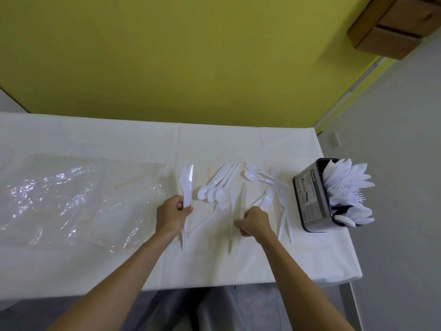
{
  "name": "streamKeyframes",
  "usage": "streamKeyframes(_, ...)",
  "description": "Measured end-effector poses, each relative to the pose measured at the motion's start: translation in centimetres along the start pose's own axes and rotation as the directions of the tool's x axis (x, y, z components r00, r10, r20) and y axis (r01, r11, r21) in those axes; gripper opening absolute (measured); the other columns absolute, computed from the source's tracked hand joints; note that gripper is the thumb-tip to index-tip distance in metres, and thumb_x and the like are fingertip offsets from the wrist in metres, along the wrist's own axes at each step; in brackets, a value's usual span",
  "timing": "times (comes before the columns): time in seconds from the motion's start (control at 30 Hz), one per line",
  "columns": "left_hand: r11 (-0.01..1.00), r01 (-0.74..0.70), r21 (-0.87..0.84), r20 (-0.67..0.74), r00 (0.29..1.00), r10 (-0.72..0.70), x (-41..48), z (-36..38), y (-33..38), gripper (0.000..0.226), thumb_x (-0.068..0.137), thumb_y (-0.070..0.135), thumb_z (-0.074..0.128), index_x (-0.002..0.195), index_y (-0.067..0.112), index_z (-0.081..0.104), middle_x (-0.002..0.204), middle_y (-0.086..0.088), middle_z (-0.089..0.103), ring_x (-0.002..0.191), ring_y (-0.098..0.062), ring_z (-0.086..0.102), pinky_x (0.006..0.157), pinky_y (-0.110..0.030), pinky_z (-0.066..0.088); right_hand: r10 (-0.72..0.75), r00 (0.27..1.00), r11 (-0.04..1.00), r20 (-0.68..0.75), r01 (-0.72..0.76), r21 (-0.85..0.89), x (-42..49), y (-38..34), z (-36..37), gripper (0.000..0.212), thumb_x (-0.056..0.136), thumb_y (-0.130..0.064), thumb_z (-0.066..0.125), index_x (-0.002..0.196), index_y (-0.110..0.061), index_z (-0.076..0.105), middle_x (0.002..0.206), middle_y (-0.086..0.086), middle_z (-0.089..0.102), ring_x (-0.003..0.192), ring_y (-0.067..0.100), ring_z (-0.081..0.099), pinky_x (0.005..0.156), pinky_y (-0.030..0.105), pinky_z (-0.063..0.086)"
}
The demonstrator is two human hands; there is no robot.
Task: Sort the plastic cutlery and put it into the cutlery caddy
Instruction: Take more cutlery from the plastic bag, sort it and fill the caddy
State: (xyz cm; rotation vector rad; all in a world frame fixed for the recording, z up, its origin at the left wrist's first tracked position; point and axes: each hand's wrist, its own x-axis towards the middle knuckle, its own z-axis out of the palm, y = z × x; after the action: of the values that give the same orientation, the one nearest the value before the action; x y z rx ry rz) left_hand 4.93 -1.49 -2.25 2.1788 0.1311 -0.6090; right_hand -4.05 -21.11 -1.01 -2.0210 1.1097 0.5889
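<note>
White plastic cutlery lies scattered on the white table (95, 134). My left hand (173, 215) grips a small bundle of white knives (186, 185), blades pointing away from me. My right hand (254, 222) is curled over two knives (236, 206) lying on the table and pinches at them. Between the hands lie a cluster of spoons (214, 191) and a fork (220, 209). More forks (280, 199) and a spoon (254, 176) lie to the right. The dark cutlery caddy (310, 199) stands at the right edge, holding napkins, forks and spoons.
A crumpled clear plastic sheet (71, 194) covers the left part of the table. The yellow wall (191, 56) rises behind the table's far edge. The table's right edge runs just past the caddy. Cardboard boxes (393, 25) sit at the top right.
</note>
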Motion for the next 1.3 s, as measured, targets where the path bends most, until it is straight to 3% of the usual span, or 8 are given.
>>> streamKeyframes(0.1, 1.0, 0.018, -0.016, 0.014, 1.0, -0.017, -0.2, 0.2, -0.1, 0.01, 0.083, 0.017, 0.071, 0.09, 0.011, 0.069, 0.085, -0.001, 0.071, 0.077, -0.017, 0.063, 0.06, -0.018, 0.042, -0.038, 0.999, 0.998, 0.006, 0.038, -0.044, -0.1, 0.1, 0.5, 0.017, 0.08, -0.013, 0.066, 0.069, -0.003, 0.06, 0.055, 0.003, 0.061, 0.058, 0.019, 0.064, 0.06, 0.024, 0.054)
streamKeyframes(0.23, 0.999, 0.027, -0.034, 0.007, 1.0, -0.027, -0.5, 0.5, 0.1, 0.01, 0.082, 0.018, 0.071, 0.088, 0.011, 0.069, 0.085, -0.003, 0.071, 0.083, -0.021, 0.066, 0.068, -0.027, 0.047, -0.107, 0.986, 0.994, -0.126, 0.102, -0.049, 0.2, -1.2, 1.5, 0.033, 0.082, -0.032, 0.074, 0.087, -0.005, 0.055, 0.075, 0.005, 0.055, 0.063, 0.019, 0.053, 0.054, 0.023, 0.039)
streamKeyframes(0.53, 0.972, -0.119, -0.2, -0.06, 0.992, 0.109, -1.1, -0.6, 2.2, 0.008, 0.082, 0.02, 0.072, 0.091, 0.02, 0.072, 0.085, 0.006, 0.073, 0.083, -0.009, 0.067, 0.068, -0.017, 0.045, -0.108, 0.986, 0.993, -0.128, 0.101, -0.058, 0.1, -2.1, 2.3, 0.024, 0.086, -0.022, 0.065, 0.086, -0.007, 0.047, 0.084, 0.006, 0.052, 0.076, 0.024, 0.053, 0.062, 0.029, 0.041)
streamKeyframes(0.7, 0.943, -0.207, -0.261, -0.113, 0.977, 0.183, -0.7, -0.8, 3.8, 0.004, 0.083, 0.024, 0.07, 0.087, 0.022, 0.072, 0.084, 0.008, 0.074, 0.083, -0.006, 0.067, 0.07, -0.019, 0.045, -0.121, 0.982, 0.99, -0.144, 0.131, 0.056, 0.0, -1.5, 1.1, 0.024, 0.084, -0.025, 0.066, 0.085, -0.006, 0.052, 0.085, 0.013, 0.063, 0.075, 0.029, 0.068, 0.062, 0.035, 0.056)
streamKeyframes(0.83, 0.944, -0.254, -0.212, -0.124, 0.965, 0.232, -1.1, 0.0, 3.5, 0.006, 0.086, 0.023, 0.068, 0.082, 0.019, 0.069, 0.078, 0.004, 0.072, 0.078, -0.008, 0.065, 0.068, -0.018, 0.045, -0.174, 0.958, 0.951, -0.229, 0.224, 0.214, -1.0, -1.5, -0.8, 0.016, 0.082, -0.015, 0.067, 0.086, -0.009, 0.053, 0.083, 0.008, 0.069, 0.063, 0.018, 0.07, 0.043, 0.018, 0.043)
streamKeyframes(0.97, 0.946, -0.276, -0.171, -0.102, 0.96, 0.262, -1.7, 0.7, 2.4, 0.012, 0.087, 0.023, 0.069, 0.08, 0.014, 0.064, 0.075, 0.004, 0.069, 0.076, 0.001, 0.063, 0.063, -0.005, 0.043, -0.281, 0.892, 0.895, -0.355, 0.377, 0.238, -2.0, -1.9, -2.6, 0.008, 0.08, -0.015, 0.067, 0.086, -0.012, 0.065, 0.076, 0.0, 0.071, 0.071, 0.018, 0.07, 0.063, 0.028, 0.056)
streamKeyframes(1.1, 0.937, -0.301, -0.177, -0.131, 0.951, 0.281, -2.2, 0.8, 2.6, 0.021, 0.088, 0.025, 0.068, 0.074, 0.011, 0.06, 0.071, 0.004, 0.068, 0.074, 0.0, 0.062, 0.063, -0.009, 0.045, -0.305, 0.852, 0.832, -0.425, 0.456, 0.316, -2.4, -2.0, -3.3, 0.006, 0.086, -0.022, 0.065, 0.088, -0.017, 0.068, 0.076, -0.003, 0.07, 0.075, 0.016, 0.07, 0.069, 0.029, 0.054)
streamKeyframes(1.3, 0.947, -0.303, -0.109, -0.142, 0.947, 0.287, -2.1, 1.2, 3.3, 0.022, 0.088, 0.023, 0.068, 0.076, 0.006, 0.059, 0.072, 0.002, 0.068, 0.069, 0.0, 0.062, 0.059, -0.01, 0.044, -0.396, 0.863, 0.864, -0.314, 0.466, 0.19, -2.3, -0.2, -1.3, 0.011, 0.089, -0.022, 0.063, 0.086, -0.012, 0.061, 0.079, 0.0, 0.069, 0.077, 0.01, 0.065, 0.072, 0.033, 0.055)
